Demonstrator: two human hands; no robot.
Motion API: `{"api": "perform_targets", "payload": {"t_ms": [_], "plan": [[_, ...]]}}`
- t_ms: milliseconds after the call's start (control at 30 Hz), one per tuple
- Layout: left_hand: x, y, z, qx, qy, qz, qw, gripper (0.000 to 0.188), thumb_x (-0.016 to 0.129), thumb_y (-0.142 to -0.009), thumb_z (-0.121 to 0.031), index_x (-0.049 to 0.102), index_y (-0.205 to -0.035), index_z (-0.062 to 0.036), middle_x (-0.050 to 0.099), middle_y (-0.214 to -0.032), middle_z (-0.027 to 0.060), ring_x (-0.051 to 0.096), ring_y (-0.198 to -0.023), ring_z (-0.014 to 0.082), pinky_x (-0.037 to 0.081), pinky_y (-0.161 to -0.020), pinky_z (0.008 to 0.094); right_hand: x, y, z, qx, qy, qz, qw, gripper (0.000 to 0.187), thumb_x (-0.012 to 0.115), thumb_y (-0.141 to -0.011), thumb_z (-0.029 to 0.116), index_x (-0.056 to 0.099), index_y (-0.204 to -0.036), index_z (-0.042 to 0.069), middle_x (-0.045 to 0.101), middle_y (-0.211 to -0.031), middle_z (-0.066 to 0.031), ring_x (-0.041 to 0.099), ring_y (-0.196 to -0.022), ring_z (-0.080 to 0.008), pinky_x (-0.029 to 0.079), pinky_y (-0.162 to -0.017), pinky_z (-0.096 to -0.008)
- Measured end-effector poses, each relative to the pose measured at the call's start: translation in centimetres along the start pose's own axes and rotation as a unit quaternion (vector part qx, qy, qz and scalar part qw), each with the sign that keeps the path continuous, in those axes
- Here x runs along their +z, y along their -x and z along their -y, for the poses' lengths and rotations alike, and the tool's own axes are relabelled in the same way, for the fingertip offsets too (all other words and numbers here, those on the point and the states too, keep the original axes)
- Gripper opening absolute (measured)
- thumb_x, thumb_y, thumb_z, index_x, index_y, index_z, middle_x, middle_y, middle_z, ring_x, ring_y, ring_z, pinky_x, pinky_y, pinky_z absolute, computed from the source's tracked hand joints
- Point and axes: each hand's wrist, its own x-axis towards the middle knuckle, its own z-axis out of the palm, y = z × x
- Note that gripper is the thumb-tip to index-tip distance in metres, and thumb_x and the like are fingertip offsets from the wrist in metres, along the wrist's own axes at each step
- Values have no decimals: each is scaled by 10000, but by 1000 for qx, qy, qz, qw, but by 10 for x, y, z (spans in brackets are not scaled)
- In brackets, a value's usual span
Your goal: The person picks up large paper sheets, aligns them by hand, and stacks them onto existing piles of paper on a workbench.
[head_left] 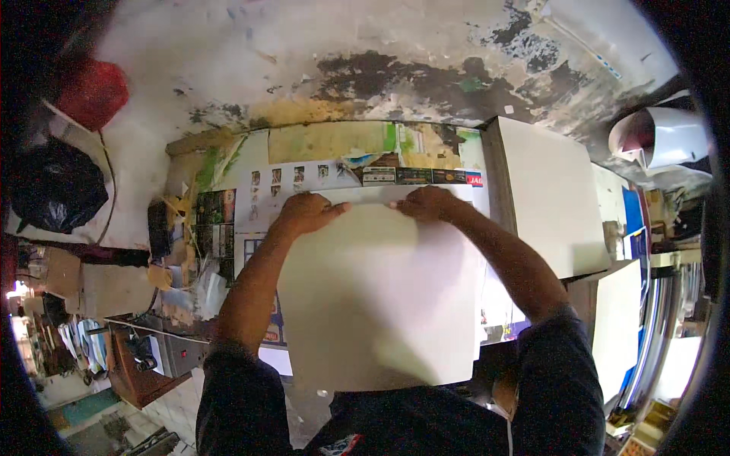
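Observation:
A large off-white sheet of paper or card (380, 304) spans from the far part of the worktable almost to my body. At its far left corner, my left hand (306, 213) grips the edge, thumb stretched along the top and fingers curled out of sight. My right hand (430, 204) holds the same far edge further right, its thumb pointing toward the left one. Beneath the sheet, the table is covered with printed paper (262, 201) showing small pictures and dark blocks.
A thick stack of white sheets (551, 197) stands right of my right forearm, with another stack (617, 327) nearer me. Behind the table rises a stained, peeling wall (426, 68). A black plastic bag (61, 186) and a red object (95, 95) are at the far left.

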Motion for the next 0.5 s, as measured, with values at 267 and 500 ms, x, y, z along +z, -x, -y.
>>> {"api": "perform_targets", "payload": {"t_ms": [267,500], "plan": [[6,57,99,-124,563,3,817,539,741,-815,-546,725,-989,-36,707,-881,69,666,-900,225,522,-766,408,22,63,-136,-73,-308,-66,946,523,642,-894,504,703,-1116,34,701,-1091,-120,658,-1052,-223,504,-961,-385],[29,44,89,-153,580,-42,799,499,843,-762,-320,688,-1139,-31,694,-1088,105,622,-1084,228,485,-947,397,33,69,-114,-21,-692,2,721,533,683,-920,322,555,-1344,25,630,-1261,-156,604,-1168,-249,500,-990,-385]]}}
